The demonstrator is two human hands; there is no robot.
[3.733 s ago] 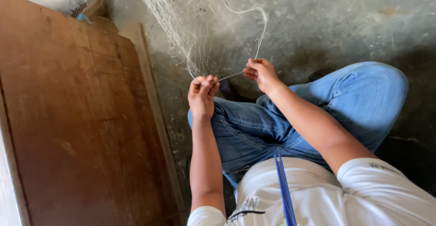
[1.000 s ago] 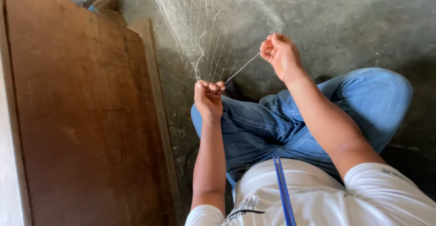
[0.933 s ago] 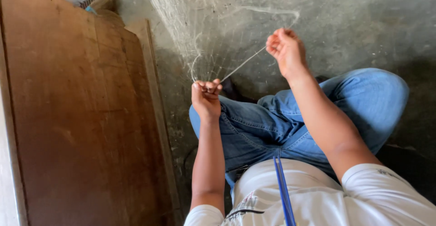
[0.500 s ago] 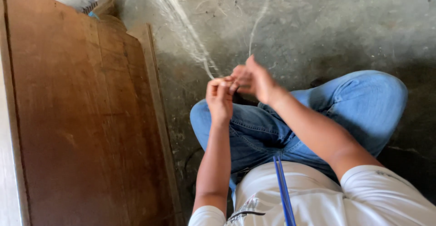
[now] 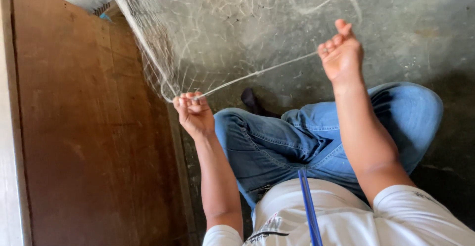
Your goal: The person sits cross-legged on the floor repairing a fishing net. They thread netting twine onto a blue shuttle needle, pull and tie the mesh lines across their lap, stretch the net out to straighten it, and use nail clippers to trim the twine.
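Hands stretch a taut white cord (image 5: 257, 73): left hand (image 5: 194, 113) pinches fine netting (image 5: 168, 38) and cord, right hand (image 5: 341, 53) grips the other end. Brown wooden door (image 5: 84, 127) stands left.

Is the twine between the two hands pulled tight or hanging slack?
Tight. The twine runs in a straight line from the left hand, which pinches the net edge, up to the raised right hand.

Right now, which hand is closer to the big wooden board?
Left. The left hand pinches the net and string right beside the wooden board. The right hand is raised far off on the other side, over the concrete floor, pulling the string tight.
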